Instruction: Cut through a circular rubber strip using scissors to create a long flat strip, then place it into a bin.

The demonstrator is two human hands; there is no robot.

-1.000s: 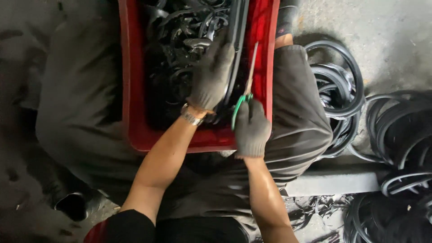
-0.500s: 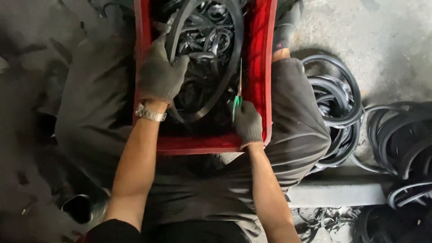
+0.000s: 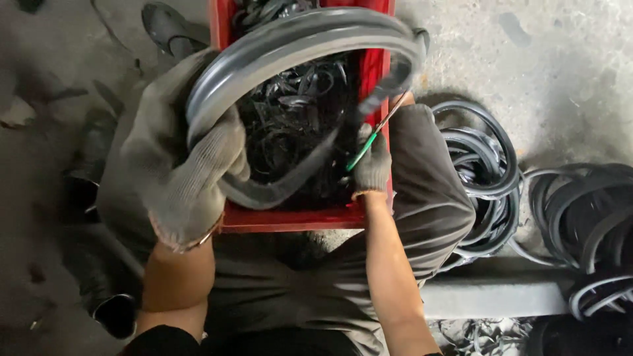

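Observation:
My left hand [image 3: 188, 178], in a grey knit glove, grips a large black rubber ring [image 3: 290, 39] and holds it up over the red crate [image 3: 290, 217]. The ring arcs across the crate's width and looks blurred at its right side. My right hand [image 3: 373, 161], also gloved, holds a green-handled cutting tool [image 3: 369, 135] against the ring's right part, at the crate's right wall. The crate sits between my knees and is full of black rubber scraps [image 3: 297, 125].
A pile of black rubber rings [image 3: 478, 178] lies on the concrete floor right of my leg, with more rings [image 3: 587, 224] further right. A grey beam [image 3: 494, 296] runs along the floor at lower right. A dark shoe [image 3: 168, 26] is at upper left.
My left hand has lifted the rubber ring out of the crate and pulled it up towards me. The right hand stays at the crate's right wall with the tool.

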